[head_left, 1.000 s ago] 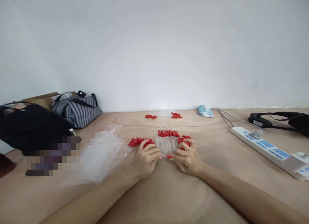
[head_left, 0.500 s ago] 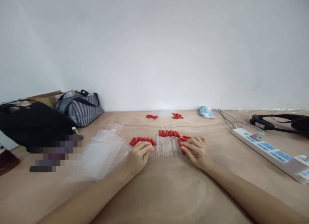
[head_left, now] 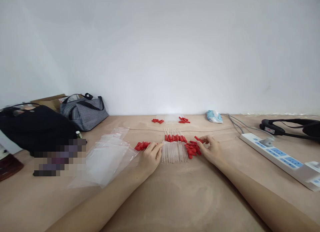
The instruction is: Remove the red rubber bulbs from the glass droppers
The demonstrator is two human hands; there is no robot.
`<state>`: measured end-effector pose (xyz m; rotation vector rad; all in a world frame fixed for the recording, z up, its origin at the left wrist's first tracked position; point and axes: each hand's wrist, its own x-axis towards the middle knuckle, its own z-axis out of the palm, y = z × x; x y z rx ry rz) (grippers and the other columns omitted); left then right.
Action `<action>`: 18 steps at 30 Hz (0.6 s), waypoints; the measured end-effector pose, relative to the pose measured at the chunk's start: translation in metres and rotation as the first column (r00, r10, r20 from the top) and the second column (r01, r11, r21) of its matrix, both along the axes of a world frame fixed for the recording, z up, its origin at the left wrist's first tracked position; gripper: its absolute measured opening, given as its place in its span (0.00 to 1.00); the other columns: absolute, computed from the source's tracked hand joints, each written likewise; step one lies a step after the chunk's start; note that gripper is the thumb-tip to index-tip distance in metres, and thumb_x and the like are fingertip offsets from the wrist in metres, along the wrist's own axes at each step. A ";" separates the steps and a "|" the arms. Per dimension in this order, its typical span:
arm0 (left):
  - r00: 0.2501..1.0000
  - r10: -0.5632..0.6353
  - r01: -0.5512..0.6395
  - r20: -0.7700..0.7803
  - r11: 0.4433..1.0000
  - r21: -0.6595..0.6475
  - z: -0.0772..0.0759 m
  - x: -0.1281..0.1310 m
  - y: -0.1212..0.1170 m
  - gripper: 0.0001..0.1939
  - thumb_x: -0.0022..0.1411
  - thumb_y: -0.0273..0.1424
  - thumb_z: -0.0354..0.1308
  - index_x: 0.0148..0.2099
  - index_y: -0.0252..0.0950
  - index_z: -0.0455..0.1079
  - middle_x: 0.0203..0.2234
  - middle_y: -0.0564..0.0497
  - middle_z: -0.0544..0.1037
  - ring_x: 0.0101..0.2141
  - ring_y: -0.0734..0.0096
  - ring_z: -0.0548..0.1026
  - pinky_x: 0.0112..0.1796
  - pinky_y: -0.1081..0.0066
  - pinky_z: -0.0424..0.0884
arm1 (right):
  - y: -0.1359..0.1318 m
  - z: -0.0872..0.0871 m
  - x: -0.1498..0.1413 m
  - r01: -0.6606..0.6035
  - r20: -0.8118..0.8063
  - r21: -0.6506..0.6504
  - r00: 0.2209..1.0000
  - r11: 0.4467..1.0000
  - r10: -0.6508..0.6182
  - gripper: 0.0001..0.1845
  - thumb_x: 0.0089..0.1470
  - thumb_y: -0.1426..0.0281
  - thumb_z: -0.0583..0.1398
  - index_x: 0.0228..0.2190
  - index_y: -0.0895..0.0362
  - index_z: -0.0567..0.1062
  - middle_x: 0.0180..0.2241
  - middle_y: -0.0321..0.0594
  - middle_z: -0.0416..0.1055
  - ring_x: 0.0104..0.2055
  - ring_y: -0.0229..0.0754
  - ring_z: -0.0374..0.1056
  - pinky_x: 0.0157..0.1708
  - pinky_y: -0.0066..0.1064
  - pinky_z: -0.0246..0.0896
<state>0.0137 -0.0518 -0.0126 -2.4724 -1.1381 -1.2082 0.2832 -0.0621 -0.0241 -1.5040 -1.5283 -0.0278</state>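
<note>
My left hand [head_left: 152,156] is closed, its fingertips pressed together at the left edge of a row of thin clear tubes [head_left: 175,152]. What it pinches is hidden. Partly behind it lies a pile of red rubber bulbs [head_left: 142,145]. On the other side, my right hand [head_left: 211,149] pinches a red rubber bulb [head_left: 197,139], just above a second pile of red bulbs [head_left: 192,151]. Beyond the row, tubes with red bulbs fitted on their near ends [head_left: 175,138] lie side by side.
Clear zip bags [head_left: 105,158] lie to the left, near a striped bag [head_left: 86,112] and a black bag [head_left: 37,128]. Farther back are more clear tubes [head_left: 171,118] and a blue-white packet [head_left: 214,116]. A power strip [head_left: 275,155] and a black headset [head_left: 287,125] are at right.
My right hand has drawn back and right from the pile, now pinching a bulb. My left hand has moved slightly; the thin tube seen in its fingers before no longer shows clearly.
</note>
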 end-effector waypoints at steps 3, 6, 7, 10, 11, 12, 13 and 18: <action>1.000 -0.023 0.023 0.005 1.000 -0.006 0.001 0.007 0.001 0.11 0.59 0.23 0.44 0.39 0.34 0.67 0.26 0.51 0.68 0.29 0.72 0.69 0.33 0.71 0.68 | 0.000 0.002 0.004 -0.005 0.013 -0.040 1.000 0.999 0.006 0.17 0.46 0.55 0.55 0.27 0.56 0.72 0.27 0.38 0.72 0.30 0.41 0.65 0.33 0.32 0.53; 0.998 -0.067 0.067 0.011 0.998 -0.018 0.002 0.011 0.002 0.10 0.58 0.22 0.46 0.35 0.35 0.67 0.25 0.52 0.69 0.29 0.73 0.70 0.32 0.73 0.68 | 0.001 0.004 0.008 -0.030 0.003 -0.080 1.000 0.996 0.030 0.18 0.45 0.54 0.55 0.26 0.55 0.73 0.26 0.38 0.72 0.30 0.41 0.64 0.32 0.32 0.54; 0.997 -0.081 0.081 0.012 0.996 -0.022 0.003 0.012 0.002 0.09 0.57 0.22 0.46 0.33 0.35 0.67 0.25 0.52 0.69 0.28 0.73 0.70 0.32 0.73 0.68 | 0.002 0.004 0.009 -0.047 -0.003 -0.091 0.999 0.995 0.047 0.18 0.44 0.53 0.55 0.25 0.55 0.74 0.26 0.38 0.72 0.30 0.41 0.64 0.33 0.32 0.54; 0.990 -0.139 0.139 0.018 0.989 -0.046 0.004 0.013 0.000 0.06 0.56 0.25 0.50 0.31 0.35 0.68 0.27 0.51 0.71 0.28 0.74 0.70 0.32 0.73 0.69 | 0.007 0.002 0.012 -0.089 -0.053 -0.115 0.995 0.989 0.083 0.19 0.44 0.53 0.55 0.24 0.55 0.73 0.27 0.39 0.73 0.31 0.41 0.65 0.35 0.33 0.56; 0.987 -0.161 0.161 0.018 0.985 -0.060 0.005 0.014 -0.001 0.04 0.55 0.27 0.52 0.32 0.35 0.68 0.28 0.50 0.71 0.28 0.74 0.71 0.32 0.73 0.69 | 0.009 0.001 0.012 -0.095 -0.080 -0.123 0.993 0.988 0.086 0.19 0.45 0.53 0.55 0.24 0.56 0.73 0.27 0.40 0.73 0.32 0.42 0.65 0.35 0.33 0.56; 0.983 -0.181 0.182 0.015 0.980 -0.076 0.006 0.014 -0.002 0.05 0.54 0.30 0.54 0.34 0.34 0.69 0.30 0.49 0.71 0.28 0.73 0.71 0.32 0.73 0.70 | 0.010 0.000 0.013 -0.103 -0.112 -0.135 0.990 0.985 0.088 0.20 0.45 0.53 0.55 0.25 0.57 0.73 0.28 0.40 0.73 0.33 0.42 0.65 0.35 0.33 0.57; 0.980 -0.198 0.198 0.009 0.976 -0.092 0.007 0.014 -0.003 0.08 0.53 0.33 0.56 0.35 0.34 0.69 0.31 0.49 0.71 0.29 0.72 0.71 0.32 0.72 0.70 | 0.011 -0.002 0.013 -0.113 -0.148 -0.155 0.985 0.981 0.090 0.20 0.45 0.53 0.54 0.26 0.57 0.73 0.28 0.41 0.73 0.32 0.42 0.65 0.34 0.33 0.57; 0.976 -0.217 0.213 -0.018 0.966 -0.145 0.011 0.013 -0.007 0.17 0.47 0.39 0.61 0.37 0.34 0.69 0.35 0.46 0.70 0.36 0.65 0.71 0.39 0.66 0.70 | 0.013 -0.006 0.012 -0.207 -0.272 -0.267 0.953 0.941 0.132 0.20 0.47 0.53 0.54 0.29 0.58 0.72 0.28 0.41 0.73 0.29 0.41 0.67 0.30 0.31 0.59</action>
